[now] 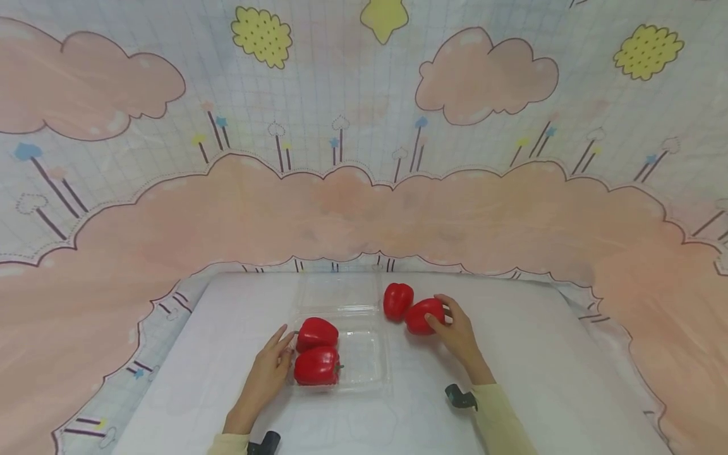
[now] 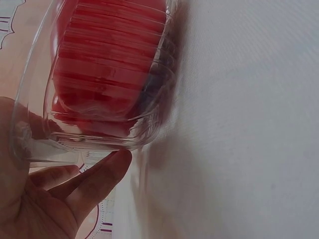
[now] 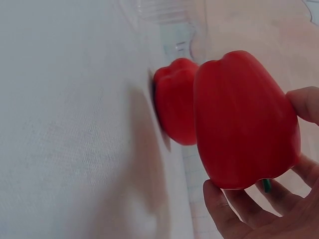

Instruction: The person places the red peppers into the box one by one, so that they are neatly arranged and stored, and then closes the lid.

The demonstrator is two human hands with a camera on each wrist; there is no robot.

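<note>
In the head view a clear plastic clamshell container (image 1: pixel 364 357) lies with its lid (image 1: pixel 338 292) folded back. Two red bell peppers, a rear one (image 1: pixel 317 333) and a front one (image 1: pixel 316 366), lie in the left half of its base. My left hand (image 1: pixel 266 370) holds the container's left edge; the left wrist view shows fingers (image 2: pixel 99 186) against its ribbed side wall, below the rim. Right of the container, my right hand (image 1: pixel 457 332) grips another red bell pepper (image 3: pixel 244 119), its green stem toward the palm. Just beyond it, a further red bell pepper (image 1: pixel 398 301) rests on the table.
A white cloth covers the table (image 1: pixel 512 354). Behind it hangs a printed curtain (image 1: pixel 364 215) with clouds and stars. Dark wrist-camera mounts sit by the left wrist (image 1: pixel 264 443) and the right wrist (image 1: pixel 459 397).
</note>
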